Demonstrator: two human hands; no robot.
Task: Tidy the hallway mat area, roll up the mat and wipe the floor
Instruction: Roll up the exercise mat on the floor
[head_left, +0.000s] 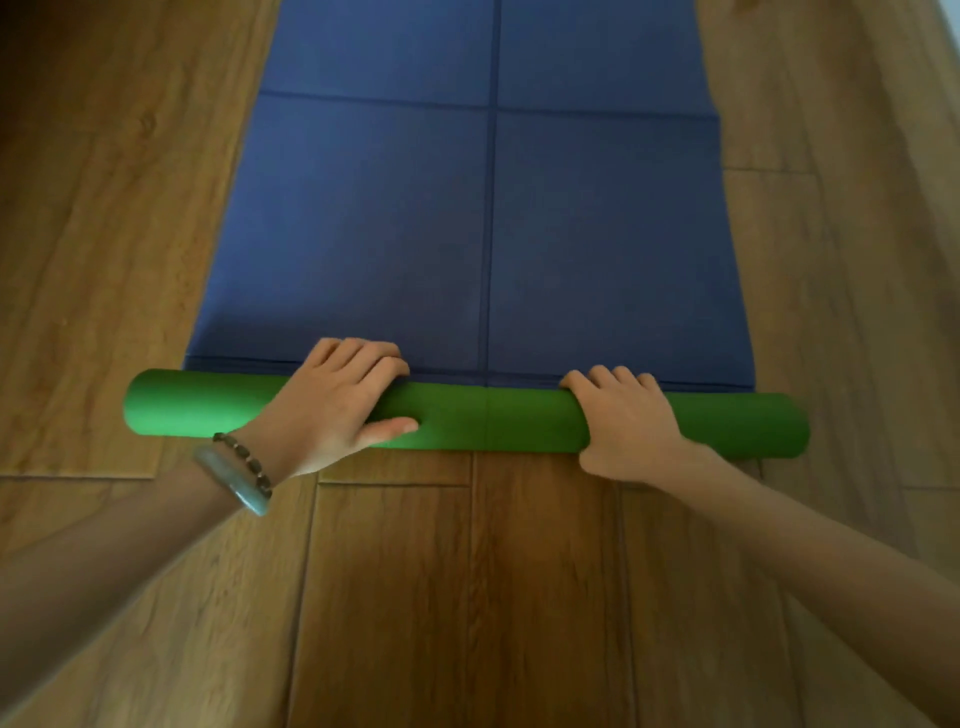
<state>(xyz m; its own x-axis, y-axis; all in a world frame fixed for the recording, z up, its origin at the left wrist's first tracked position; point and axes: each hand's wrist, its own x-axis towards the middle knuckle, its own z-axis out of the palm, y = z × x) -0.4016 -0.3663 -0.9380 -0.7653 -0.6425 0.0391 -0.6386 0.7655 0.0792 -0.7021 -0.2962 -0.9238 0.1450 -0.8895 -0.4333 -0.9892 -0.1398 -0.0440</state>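
Observation:
A mat lies lengthwise on the wooden floor, blue on its upper face (363, 234) with fold creases crossing it. Its near end is wound into a green roll (493, 418) that lies across the view. My left hand (337, 405) rests on top of the roll left of centre, fingers curled over the far side and thumb along the near side. My right hand (623, 421) grips the roll right of centre in the same way. A bracelet and a bangle sit on my left wrist.
Wood-plank floor (467, 597) surrounds the mat on the left, right and near side. A pale strip, perhaps a wall or skirting, shows at the top right corner (953, 21).

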